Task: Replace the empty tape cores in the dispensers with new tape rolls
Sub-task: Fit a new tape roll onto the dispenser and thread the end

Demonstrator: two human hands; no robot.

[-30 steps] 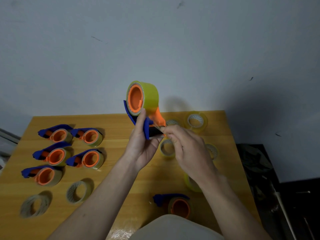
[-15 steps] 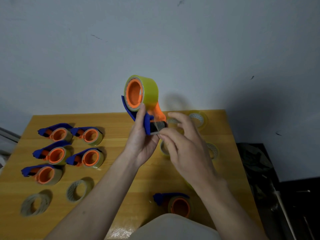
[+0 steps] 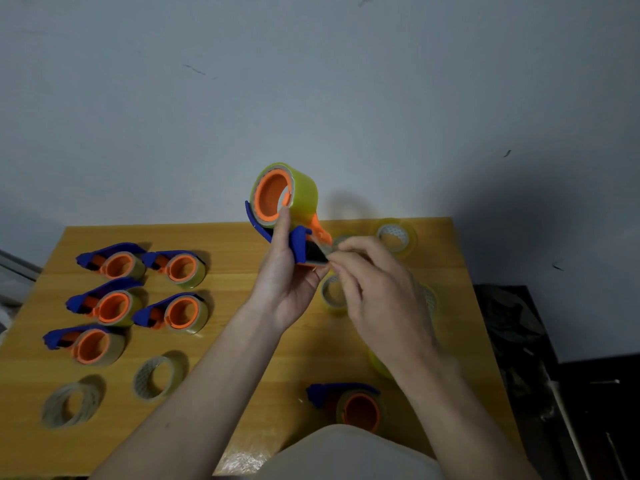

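Holding the dispenser (image 3: 298,244) tight, the left hand (image 3: 287,282) lifts it up. The right hand (image 3: 377,296) pinches the tape end (image 3: 327,250). If it slips, the sticky tape could snap back onto the roll (image 3: 301,192).

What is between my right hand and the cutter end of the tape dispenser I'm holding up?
Nothing visible. The right hand has its fingertips right at the cutter end of the tape dispenser, which the left hand holds above the table.
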